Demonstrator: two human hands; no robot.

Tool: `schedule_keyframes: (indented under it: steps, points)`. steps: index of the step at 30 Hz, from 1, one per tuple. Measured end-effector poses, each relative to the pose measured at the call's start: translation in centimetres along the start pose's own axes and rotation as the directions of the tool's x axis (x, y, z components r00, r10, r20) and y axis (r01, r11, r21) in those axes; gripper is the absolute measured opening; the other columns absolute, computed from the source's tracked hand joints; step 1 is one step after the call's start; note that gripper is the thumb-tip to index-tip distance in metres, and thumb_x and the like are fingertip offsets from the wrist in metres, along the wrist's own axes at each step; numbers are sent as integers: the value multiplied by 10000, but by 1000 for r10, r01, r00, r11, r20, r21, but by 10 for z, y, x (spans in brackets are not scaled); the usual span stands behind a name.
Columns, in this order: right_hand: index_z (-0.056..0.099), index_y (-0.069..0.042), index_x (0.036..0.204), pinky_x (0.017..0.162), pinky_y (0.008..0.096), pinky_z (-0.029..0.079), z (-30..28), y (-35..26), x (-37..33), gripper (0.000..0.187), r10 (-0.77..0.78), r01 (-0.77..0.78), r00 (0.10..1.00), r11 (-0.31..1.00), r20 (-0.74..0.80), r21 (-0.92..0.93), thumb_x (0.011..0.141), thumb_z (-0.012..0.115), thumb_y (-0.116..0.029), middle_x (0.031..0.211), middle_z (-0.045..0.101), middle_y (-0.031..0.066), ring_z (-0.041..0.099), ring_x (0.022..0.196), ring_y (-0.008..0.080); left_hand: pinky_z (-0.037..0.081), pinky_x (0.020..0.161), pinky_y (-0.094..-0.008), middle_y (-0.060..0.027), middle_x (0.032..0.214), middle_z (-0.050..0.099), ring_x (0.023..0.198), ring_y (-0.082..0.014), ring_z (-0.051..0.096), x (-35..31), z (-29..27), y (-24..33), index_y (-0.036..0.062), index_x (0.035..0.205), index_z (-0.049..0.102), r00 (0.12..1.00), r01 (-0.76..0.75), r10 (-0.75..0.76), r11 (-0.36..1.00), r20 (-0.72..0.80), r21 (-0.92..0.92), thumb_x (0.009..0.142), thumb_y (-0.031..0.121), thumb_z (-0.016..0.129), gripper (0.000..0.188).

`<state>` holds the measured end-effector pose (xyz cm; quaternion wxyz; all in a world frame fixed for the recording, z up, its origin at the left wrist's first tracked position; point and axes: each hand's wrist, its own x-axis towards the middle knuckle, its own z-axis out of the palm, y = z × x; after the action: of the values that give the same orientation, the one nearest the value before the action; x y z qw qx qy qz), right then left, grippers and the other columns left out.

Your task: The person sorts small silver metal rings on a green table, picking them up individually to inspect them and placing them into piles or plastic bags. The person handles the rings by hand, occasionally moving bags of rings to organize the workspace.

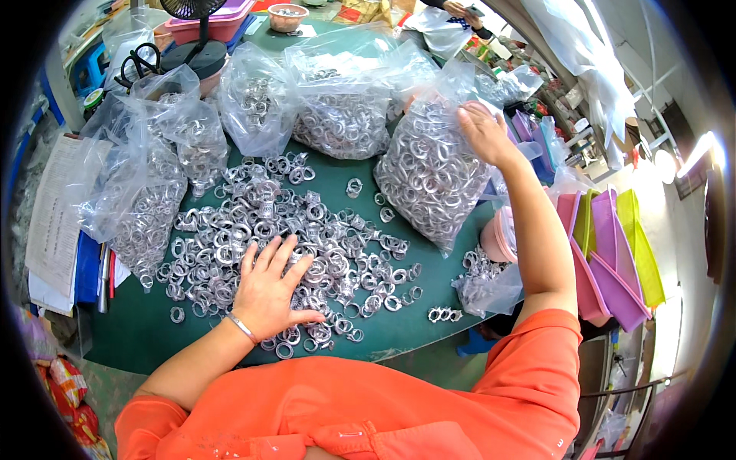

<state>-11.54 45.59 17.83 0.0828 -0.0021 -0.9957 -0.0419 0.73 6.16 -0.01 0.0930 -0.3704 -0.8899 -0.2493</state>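
Observation:
Silvery metal rings (264,207) lie in a wide loose heap across the green table. My left hand (268,287) rests palm down on the near part of this heap, fingers spread and thumb out to the right. A bulging clear plastic bag (433,165) full of similar rings leans at the right of the heap. At the upper right of that bag, my right hand (489,136) touches the plastic with its fingers apart; the fingertips are partly hard to make out. A short row of joined rings (445,314) lies near the table's front edge.
More ring-filled bags (341,115) line the far side and the left. A small fan (195,54) stands at the back left beside papers (57,207). Right of the table are a pink tub (498,236), a small bag of rings (484,287) and stacked coloured trays (613,253).

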Motion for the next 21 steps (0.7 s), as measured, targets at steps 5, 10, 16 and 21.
schedule_keyframes:
  steps: [5, 10, 16, 21]
  points:
    - [631, -48, 1035, 736, 462, 475, 0, -61, -40, 288, -422, 316, 826, 895, -372, -314, 843, 638, -262, 795, 654, 95, 639, 755, 286, 195, 1092, -569, -182, 1430, 381, 1319, -374, 353, 0, 3, -2, 131, 1305, 523, 1000, -4, 3, 1000, 12, 9, 586, 676, 729, 925]
    - [492, 0, 1297, 645, 387, 524, 18, -80, -70, 511, -393, 326, 904, 887, -165, -328, 794, 569, -57, 844, 626, 144, 647, 744, 301, 188, 1104, -559, -179, 1427, 388, 1316, -363, 359, 0, 1, 0, 131, 1305, 525, 1000, -1, 1, 1000, 9, -4, 592, 652, 739, 909]
    - [556, 6, 1163, 731, 485, 508, -9, -100, -65, 365, -227, 226, 973, 973, 31, 37, 812, 569, -93, 815, 641, 245, 644, 840, 408, 191, 1103, -558, -175, 1424, 386, 1312, -364, 363, -1, -2, 0, 136, 1307, 523, 999, 10, -10, 1000, 31, 3, 585, 649, 745, 913]
    - [631, -62, 1148, 876, 454, 482, -35, -62, -14, 452, -35, 67, 985, 979, 167, -191, 731, 490, 42, 1117, 610, 275, 607, 1014, 413, 202, 1089, -568, -183, 1413, 394, 1304, -380, 368, -1, 0, -2, 127, 1309, 509, 1000, -8, 8, 1000, 5, 7, 583, 659, 742, 930]
